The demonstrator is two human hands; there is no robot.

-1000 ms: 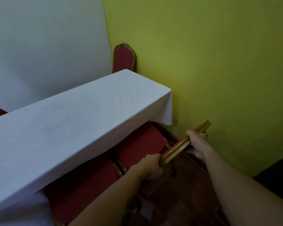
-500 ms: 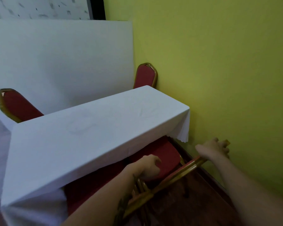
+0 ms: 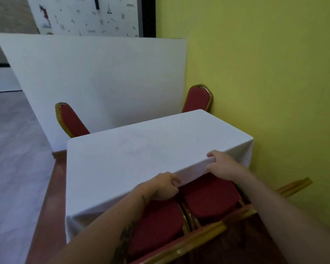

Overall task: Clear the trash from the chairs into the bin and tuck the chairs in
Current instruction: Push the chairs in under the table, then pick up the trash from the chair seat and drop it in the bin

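Note:
Two red-cushioned chairs with gold frames stand side by side, their seats partly under the white-clothed table (image 3: 137,149): the right chair (image 3: 210,197) and the left chair (image 3: 156,227). Their gold backrest tops (image 3: 202,238) run across the bottom of the view, below my forearms. My left hand (image 3: 160,186) has its fingers curled at the hanging hem of the tablecloth above the left seat. My right hand (image 3: 224,166) pinches the cloth at the table's near edge, fingers on top and thumb beneath. I see no trash and no bin.
Two more red chairs stand on the table's far side, one at the left (image 3: 71,121) and one by the wall (image 3: 198,100). A white partition (image 3: 103,77) rises behind them. The yellow wall (image 3: 265,82) runs close along the right. Grey floor (image 3: 11,149) lies to the left.
Both hands have let go of the chair's gold backrest and moved up to the tablecloth's near edge. The view has lifted, showing the far chairs and the partition.

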